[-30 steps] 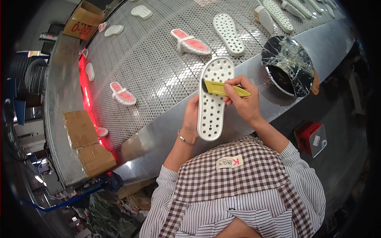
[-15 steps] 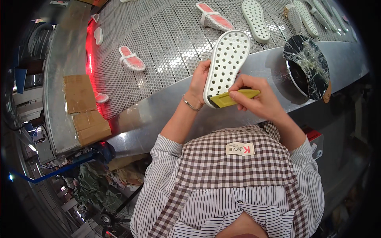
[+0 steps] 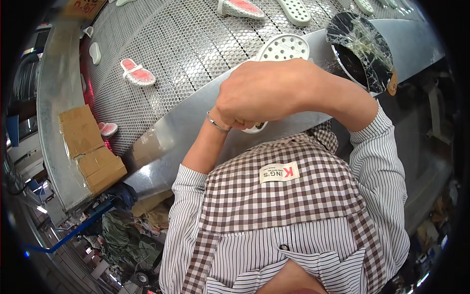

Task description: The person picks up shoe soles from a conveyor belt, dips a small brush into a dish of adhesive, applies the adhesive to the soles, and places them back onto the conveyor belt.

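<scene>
A white sandal sole [image 3: 283, 48] with rows of round holes is held up over the metal ledge. My left hand [image 3: 223, 117], a bracelet at its wrist, grips the sole's left side; its fingers are mostly covered. Across the front passes my right hand [image 3: 267, 87], back upward, hiding the middle of the sole. Its fingers are closed on a flat yellow brush [image 3: 240, 120], of which only a sliver shows below the knuckles. A dark tip appears beside the sole's lower end.
Beyond the metal ledge [image 3: 166, 154] runs a mesh conveyor [image 3: 181, 54] carrying pink-topped sandals [image 3: 138, 73] and other white soles [image 3: 295, 11]. A round black container [image 3: 360, 51] with stringy residue stands at right. Cardboard [image 3: 93, 147] lies at left.
My right hand has swung left with the brush, from the sole's lower right across to its left edge, turning its back upward. The whole view has shifted, so the conveyor things appear higher and further left.
</scene>
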`<state>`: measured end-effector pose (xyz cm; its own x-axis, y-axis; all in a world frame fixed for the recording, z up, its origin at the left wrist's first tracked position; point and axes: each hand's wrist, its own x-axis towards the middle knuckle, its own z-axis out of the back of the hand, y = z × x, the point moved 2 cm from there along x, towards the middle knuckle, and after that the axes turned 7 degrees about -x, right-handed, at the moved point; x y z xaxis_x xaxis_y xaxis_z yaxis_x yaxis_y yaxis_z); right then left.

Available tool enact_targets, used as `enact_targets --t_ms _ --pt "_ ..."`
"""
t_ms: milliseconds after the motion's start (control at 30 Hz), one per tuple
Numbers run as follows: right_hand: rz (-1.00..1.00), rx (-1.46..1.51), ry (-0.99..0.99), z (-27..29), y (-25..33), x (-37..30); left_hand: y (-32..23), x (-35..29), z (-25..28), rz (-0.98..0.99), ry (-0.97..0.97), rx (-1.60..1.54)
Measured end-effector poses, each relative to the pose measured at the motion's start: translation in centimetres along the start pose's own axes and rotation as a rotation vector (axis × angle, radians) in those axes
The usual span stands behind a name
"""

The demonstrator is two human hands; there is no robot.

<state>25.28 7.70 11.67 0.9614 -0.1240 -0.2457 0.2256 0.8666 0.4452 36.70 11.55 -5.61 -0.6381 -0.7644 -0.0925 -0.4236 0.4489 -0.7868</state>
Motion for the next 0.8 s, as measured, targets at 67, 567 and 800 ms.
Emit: enact_targets --t_ms 67,567,800 --pt "0.078 0.044 -0.099 0.2 0.2 -0.1 0.3 -0.2 0.6 0.003 0.036 0.145" --pt "-0.025 -0.05 -0.586 0.1 -6.5 -6.9 -2.5 0.6 -1.8 0.231 -0.195 -0.521" --pt "-0.671 0.111 -1.32 -6.3 -6.8 -16.4 -3.0 -1.5 -0.7 0.009 -0.254 -0.657"
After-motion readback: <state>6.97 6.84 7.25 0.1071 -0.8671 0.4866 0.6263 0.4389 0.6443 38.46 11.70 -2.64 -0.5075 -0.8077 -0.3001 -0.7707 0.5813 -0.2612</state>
